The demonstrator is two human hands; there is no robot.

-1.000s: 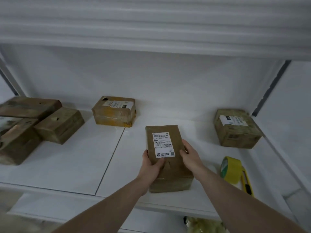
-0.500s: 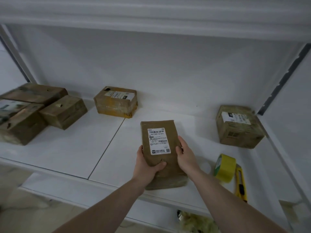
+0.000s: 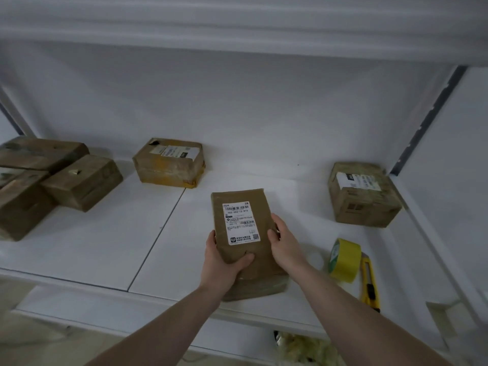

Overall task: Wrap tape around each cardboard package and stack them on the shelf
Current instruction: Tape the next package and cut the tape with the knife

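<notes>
A flat brown cardboard package (image 3: 244,199) with a white shipping label lies near the front of the white shelf (image 3: 105,247). My left hand (image 3: 221,260) grips its left side with the thumb on top. My right hand (image 3: 284,244) holds its right edge. A roll of yellow tape (image 3: 344,260) stands on edge just right of my right forearm. Beside the roll lies a yellow utility knife (image 3: 369,283).
A taped box (image 3: 169,162) sits at the back centre-left and another labelled box (image 3: 363,194) at the back right. Several brown packages (image 3: 52,180) are piled at the left end. The shelf's front edge runs below my wrists. An upper shelf hangs overhead.
Both hands stay on the flat package, which has barely shifted on the shelf. The view has moved slightly, so the shelf and boxes appear a little lower and closer.
</notes>
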